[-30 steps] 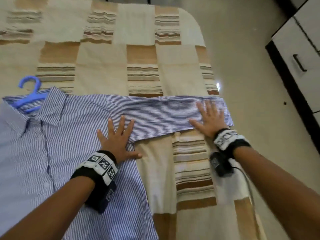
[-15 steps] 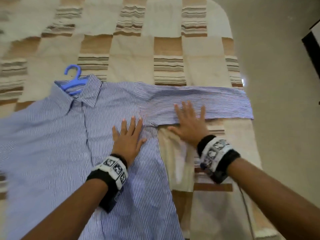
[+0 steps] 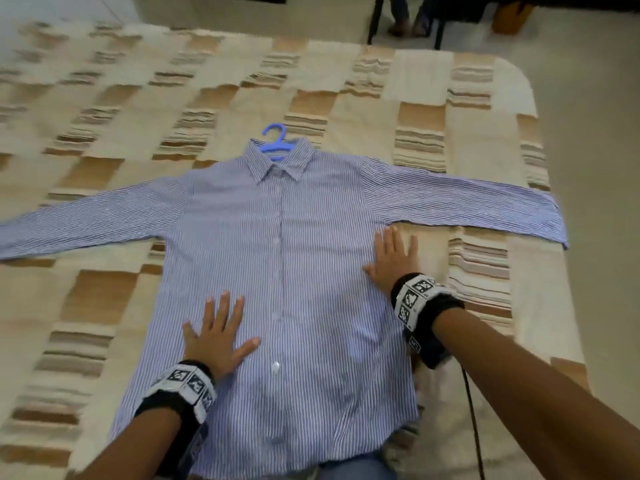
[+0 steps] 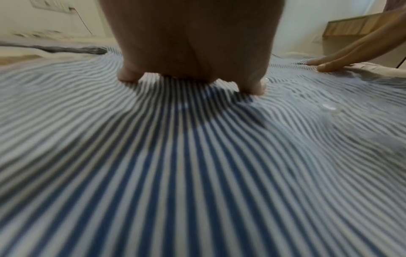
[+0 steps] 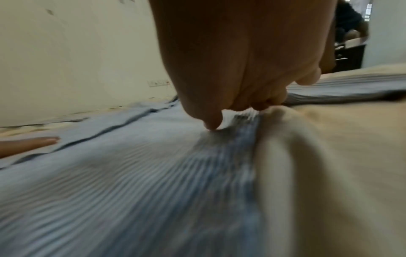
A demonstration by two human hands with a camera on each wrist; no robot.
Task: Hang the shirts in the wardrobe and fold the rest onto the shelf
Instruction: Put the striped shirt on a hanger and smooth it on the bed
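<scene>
1. The striped shirt (image 3: 277,258) lay face up on the bed (image 3: 433,98), buttoned, sleeves stretched out to both sides.
2. Its long axis ran straight away from the person, collar at the far end, where a blue hanger (image 3: 275,140) poked out.
3. The left hand (image 3: 216,337) pressed flat on the lower front, fingers spread.
4. The right hand (image 3: 393,261) lay flat, fingers straight, on the shirt's right edge under the sleeve.
5. My guess: the right hand sat nearer the hanger, the likelier one to reach for it.
</scene>
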